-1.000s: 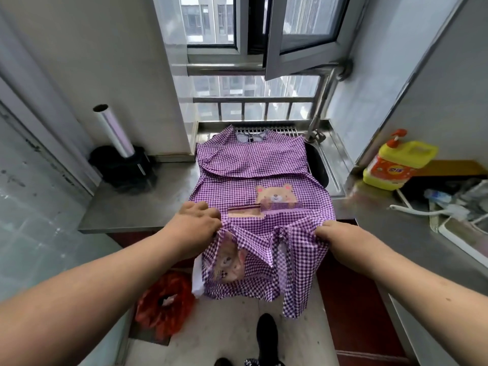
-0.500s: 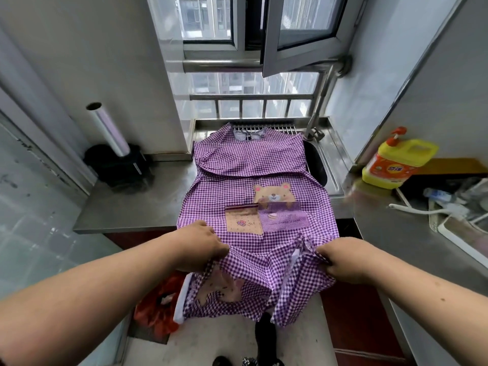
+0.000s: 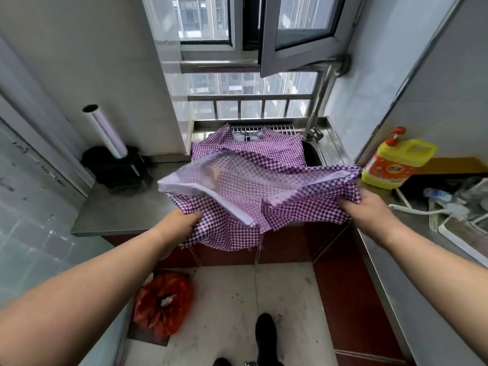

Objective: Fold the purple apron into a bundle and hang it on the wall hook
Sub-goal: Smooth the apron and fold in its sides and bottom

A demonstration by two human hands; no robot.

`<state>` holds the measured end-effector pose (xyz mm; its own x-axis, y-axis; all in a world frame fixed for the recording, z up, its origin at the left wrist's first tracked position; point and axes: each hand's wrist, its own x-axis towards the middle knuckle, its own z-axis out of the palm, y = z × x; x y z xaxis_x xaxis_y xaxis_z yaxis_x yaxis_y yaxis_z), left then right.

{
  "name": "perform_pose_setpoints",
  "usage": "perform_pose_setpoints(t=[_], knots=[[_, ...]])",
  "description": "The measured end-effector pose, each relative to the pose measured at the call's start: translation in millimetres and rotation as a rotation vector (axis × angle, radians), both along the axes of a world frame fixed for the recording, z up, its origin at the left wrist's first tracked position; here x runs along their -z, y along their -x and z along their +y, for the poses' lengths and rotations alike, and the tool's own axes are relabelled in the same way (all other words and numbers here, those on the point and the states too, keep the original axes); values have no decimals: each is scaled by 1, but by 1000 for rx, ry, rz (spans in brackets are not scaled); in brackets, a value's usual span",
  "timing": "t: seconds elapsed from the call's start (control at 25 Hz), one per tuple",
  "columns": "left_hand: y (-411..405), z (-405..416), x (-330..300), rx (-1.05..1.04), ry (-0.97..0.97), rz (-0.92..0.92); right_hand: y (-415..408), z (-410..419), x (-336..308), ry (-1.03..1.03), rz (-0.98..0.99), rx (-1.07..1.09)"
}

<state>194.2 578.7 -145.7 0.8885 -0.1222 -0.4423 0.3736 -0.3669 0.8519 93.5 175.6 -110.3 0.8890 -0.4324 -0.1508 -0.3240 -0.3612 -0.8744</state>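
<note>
apron point(image 3: 245, 180) flap motion-blurred, sink point(image 3: 313, 154) mostly covered

— That apron point(image 3: 253, 191) — purple and white checks?
— Yes, with a pale, plain underside. The jug point(image 3: 396, 165) is yellow, its label orange.
— And the bag point(image 3: 163, 303) on the floor?
— Orange-red.

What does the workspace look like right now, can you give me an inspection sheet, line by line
Surface: steel counter with a sink at the back.
Job's things: purple apron, top lying over the sink, lower edge lifted and blurred; no wall hook seen.
Clutter: yellow detergent bottle, foil roll, red bag on the floor.
Grippers: left hand and right hand each grip the apron's lower edge.
Cables: white cable on the right counter.
Surroundings: open window, railing, faucet.
</note>
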Motion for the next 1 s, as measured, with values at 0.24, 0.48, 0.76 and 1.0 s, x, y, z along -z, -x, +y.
perform_pose_setpoints(t=[0.24, 0.48, 0.76, 1.0], knots=[[-11, 0, -1, -51, 99, 84, -11, 8, 14, -115, 5, 76], [-18, -4, -11, 71, -57, 148, -19, 2, 20, -110, 170, -84], [-49, -3, -23, 105, -89, 2, -50, 3, 14, -127, 147, -52], [-104, -21, -37, 44, 25, -43, -107, -4, -1, -242, 115, 54]])
